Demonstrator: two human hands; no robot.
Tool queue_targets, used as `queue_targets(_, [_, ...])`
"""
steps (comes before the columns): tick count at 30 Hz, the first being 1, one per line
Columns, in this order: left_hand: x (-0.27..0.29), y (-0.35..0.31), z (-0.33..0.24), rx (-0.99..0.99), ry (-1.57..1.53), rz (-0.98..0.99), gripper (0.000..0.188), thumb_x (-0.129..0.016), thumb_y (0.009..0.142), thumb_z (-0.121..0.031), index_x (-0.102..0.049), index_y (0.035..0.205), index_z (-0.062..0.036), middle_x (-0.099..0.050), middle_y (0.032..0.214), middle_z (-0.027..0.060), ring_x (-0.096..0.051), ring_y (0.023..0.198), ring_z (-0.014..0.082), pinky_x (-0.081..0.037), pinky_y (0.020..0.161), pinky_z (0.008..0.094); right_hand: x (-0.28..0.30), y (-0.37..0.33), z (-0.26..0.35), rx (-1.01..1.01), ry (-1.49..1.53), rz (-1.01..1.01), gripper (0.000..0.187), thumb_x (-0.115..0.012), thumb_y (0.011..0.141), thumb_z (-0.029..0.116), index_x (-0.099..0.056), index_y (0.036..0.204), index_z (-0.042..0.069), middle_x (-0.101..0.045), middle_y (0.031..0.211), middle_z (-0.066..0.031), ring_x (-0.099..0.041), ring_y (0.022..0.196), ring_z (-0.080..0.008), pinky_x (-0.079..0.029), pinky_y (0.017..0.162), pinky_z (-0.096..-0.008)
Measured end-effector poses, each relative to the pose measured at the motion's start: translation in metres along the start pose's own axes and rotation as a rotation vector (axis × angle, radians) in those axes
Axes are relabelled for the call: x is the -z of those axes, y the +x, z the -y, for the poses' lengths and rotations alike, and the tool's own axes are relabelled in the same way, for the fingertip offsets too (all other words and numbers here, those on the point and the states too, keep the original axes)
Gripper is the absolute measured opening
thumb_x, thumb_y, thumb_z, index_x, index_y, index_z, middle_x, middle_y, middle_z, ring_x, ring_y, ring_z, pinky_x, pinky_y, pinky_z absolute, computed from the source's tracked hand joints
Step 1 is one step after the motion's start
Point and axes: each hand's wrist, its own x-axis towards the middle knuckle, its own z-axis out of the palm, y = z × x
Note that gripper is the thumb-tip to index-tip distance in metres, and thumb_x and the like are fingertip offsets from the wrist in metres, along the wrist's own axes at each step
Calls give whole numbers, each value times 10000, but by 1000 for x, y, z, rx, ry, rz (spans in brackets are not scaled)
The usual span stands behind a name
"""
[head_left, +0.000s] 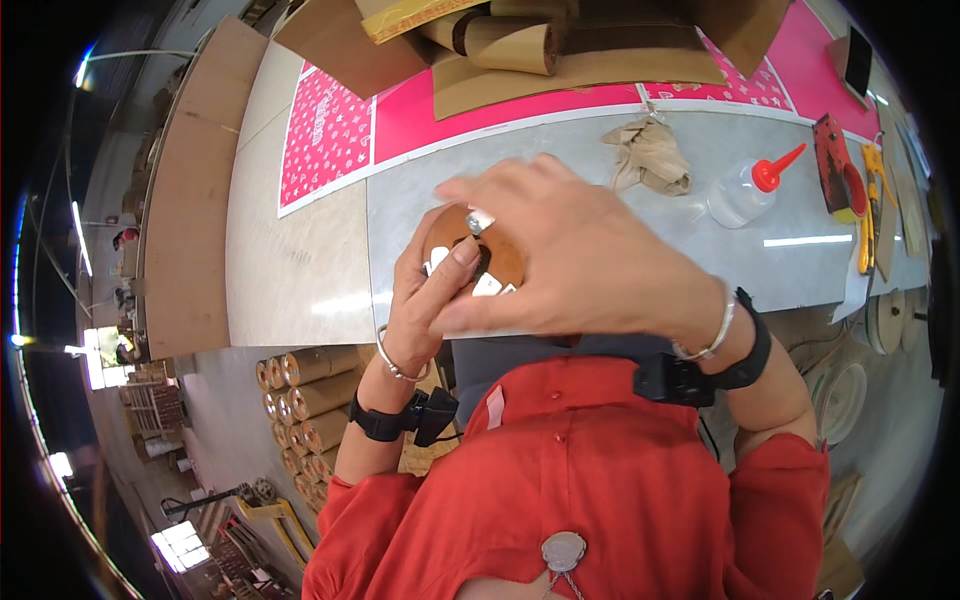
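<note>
A round orange-brown roll-like piece (507, 258) with a dark centre and several white bits on its face is in my left hand (418, 290). The left thumb presses near its centre, and the fingers curve round its left side. My right hand (590, 255) is slightly blurred and arches over the right side of the piece, thumb and fingers spread apart. It covers part of the rim, so I cannot tell whether it touches. A small shiny bit (478, 221) shows at the top of the piece. Both hands are above the table's near edge.
Ahead, an open cardboard box (580, 92) with a brown roll (512, 48) stands on pink printed sheets (330, 130). To the right are crumpled brown paper (650, 155), a clear squeeze bottle (742, 195), a red tool (838, 165) and yellow-handled cutters (872, 190). Wrapped rolls (318, 396) are stacked below left.
</note>
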Motion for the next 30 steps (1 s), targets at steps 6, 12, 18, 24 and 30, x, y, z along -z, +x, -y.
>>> queue_targets(6, [-12, 4, -13, -74, 180, 66, 410, -578, 869, -229, -514, 1192, 15, -607, 1031, 97, -564, 944, 144, -454, 835, 279, -14, -16, -39, -349, 662, -65, 588, -605, 845, 462, -570, 1135, -49, -589, 1058, -226, -568, 957, -313, -466, 818, -365])
queue_targets(12, [-11, 9, -25, -59, 406, 93, 404, -565, 832, -203, -528, 1156, 36, -631, 968, 134, -588, 884, 160, -469, 801, 290, -24, -17, -36, -360, 918, -60, 461, -586, 876, 384, -610, 1041, -46, -610, 957, -164, -577, 887, -223, -457, 775, -309])
queue_targets(18, [-16, 15, -27, -13, 486, 83, 368, -560, 809, -184, -551, 1102, 39, -615, 967, 133, -587, 881, 184, -464, 795, 301, -28, -22, -39, -425, 1008, -84, 409, -578, 878, 338, -616, 1011, -46, -609, 918, -143, -575, 858, -184, -452, 750, -282])
queue_targets(24, [-17, 10, -10, -135, 476, 64, 360, -544, 793, -153, -535, 1112, 14, -578, 1022, 118, -561, 918, 188, -448, 813, 308, -35, -27, -41, -363, 931, -120, 448, -594, 862, 357, -602, 1037, -54, -606, 946, -155, -571, 904, -207, -455, 764, -310])
queue_targets(30, [-23, 9, -1, -87, 289, 26, 475, -538, 805, -123, -438, 1259, -24, -527, 1149, 138, -551, 979, 179, -446, 848, 307, -46, -32, -48, -439, 908, -121, 533, -627, 840, 374, -529, 1160, -40, -558, 1084, -182, -564, 989, -239, -457, 853, -333])
